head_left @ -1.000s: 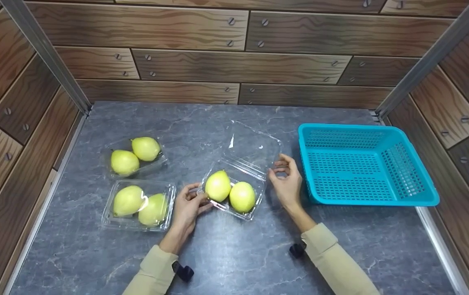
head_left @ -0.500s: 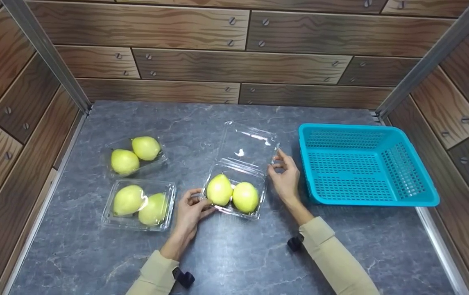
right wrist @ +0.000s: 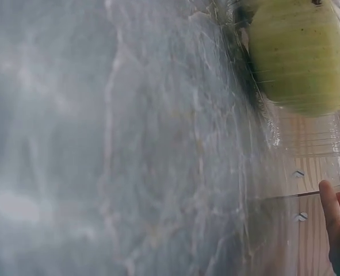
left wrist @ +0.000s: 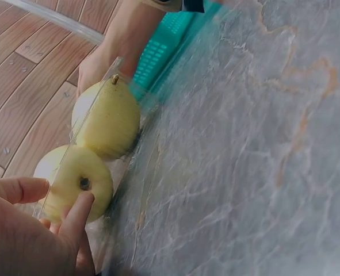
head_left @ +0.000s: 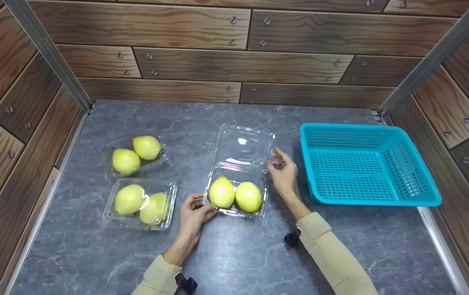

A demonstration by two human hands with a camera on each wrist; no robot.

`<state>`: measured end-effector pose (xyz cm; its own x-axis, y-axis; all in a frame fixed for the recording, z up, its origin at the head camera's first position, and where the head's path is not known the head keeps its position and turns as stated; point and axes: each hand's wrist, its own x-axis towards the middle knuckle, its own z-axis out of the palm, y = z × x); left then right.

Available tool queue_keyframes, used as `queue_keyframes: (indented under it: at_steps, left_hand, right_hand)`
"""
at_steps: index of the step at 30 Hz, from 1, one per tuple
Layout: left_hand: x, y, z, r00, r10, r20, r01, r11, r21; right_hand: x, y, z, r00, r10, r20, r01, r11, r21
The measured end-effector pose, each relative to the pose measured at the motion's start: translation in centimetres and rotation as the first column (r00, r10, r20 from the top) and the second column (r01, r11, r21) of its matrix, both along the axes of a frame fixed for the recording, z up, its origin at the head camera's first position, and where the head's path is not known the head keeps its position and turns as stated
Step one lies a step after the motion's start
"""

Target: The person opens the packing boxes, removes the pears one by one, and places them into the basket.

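In the head view, a clear plastic clamshell container (head_left: 240, 170) lies with its lid (head_left: 245, 143) folded back. Two yellow-green pears sit side by side in its base, a left pear (head_left: 222, 192) and a right pear (head_left: 248, 197). My left hand (head_left: 193, 215) pinches the base's front left rim, thumb on top; the left wrist view shows the thumb and a finger either side of the wall, beside a pear (left wrist: 80, 181). My right hand (head_left: 284, 174) holds the lid's right edge near the hinge between thumb and fingers. A pear (right wrist: 299, 57) shows through plastic in the right wrist view.
A turquoise perforated basket (head_left: 306, 180) stands right of my right hand. To the left, a lidded clamshell (head_left: 111, 219) holds two pears, and behind it another clear container (head_left: 152, 164) holds two more. Wood-patterned walls (head_left: 189, 63) bound the grey marbled table (head_left: 234, 262).
The container has turned slightly and shifted a little to the right and toward me, becoming squarer to the table. Its lid has tipped further back. Both hands have moved along with it.
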<state>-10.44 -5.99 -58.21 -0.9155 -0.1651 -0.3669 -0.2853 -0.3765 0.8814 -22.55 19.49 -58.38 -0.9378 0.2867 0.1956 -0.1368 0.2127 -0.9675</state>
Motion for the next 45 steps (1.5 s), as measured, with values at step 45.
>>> queue_keyframes:
  at_steps: [45]
  left_hand:
    - [0.6,3.4,0.1,0.995,0.1,0.011,-0.1,0.995,-0.024]
  right_hand:
    - [-1.9,0.0,-0.9,0.972,-0.028,0.233,0.065,0.986,-0.155]
